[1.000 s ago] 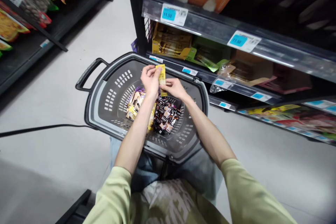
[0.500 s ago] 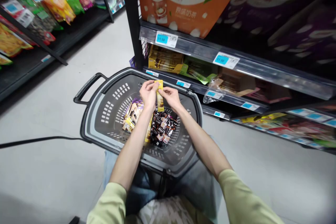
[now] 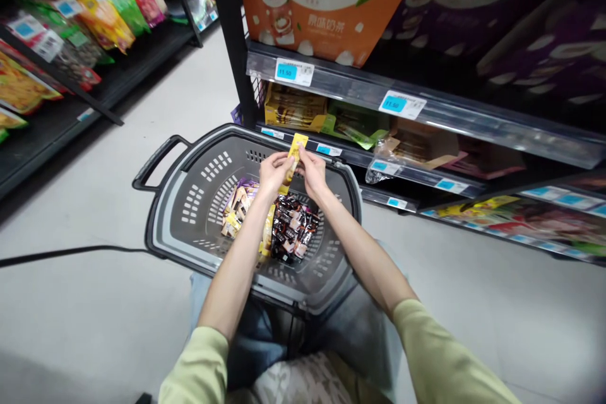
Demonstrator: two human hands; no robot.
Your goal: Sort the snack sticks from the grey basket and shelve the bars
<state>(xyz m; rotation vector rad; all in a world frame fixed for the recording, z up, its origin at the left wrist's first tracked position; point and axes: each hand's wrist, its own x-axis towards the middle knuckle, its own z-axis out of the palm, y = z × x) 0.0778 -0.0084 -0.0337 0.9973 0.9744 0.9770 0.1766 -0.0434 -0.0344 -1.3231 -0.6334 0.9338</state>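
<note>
Both my left hand [image 3: 274,172] and my right hand [image 3: 311,170] grip a slim yellow sachet [image 3: 297,145] above the far side of a grey shopping basket [image 3: 189,170]. The sachet leans, its top end tipped to the right, and its middle is partly covered by my fingers. Below, on the basket floor, lie black-wrapped sachets [image 3: 294,227] on the right and cream and purple ones [image 3: 239,202] on the left. A strip of yellow sachets [image 3: 267,237] sits between them, partly behind my left forearm.
Beyond the basket stands a shelf with an orange carton [image 3: 322,6] on top. Below it are a yellow box of sachets [image 3: 293,107] and a green box [image 3: 355,123]. Bagged snacks [image 3: 95,9] fill a rack at left. The basket's black handle [image 3: 158,161] sticks out left.
The yellow sachet has gone from upright to leaning right and risen slightly. My hands have shifted a little to the right with it, and my right hand's fingers now sit higher on it.
</note>
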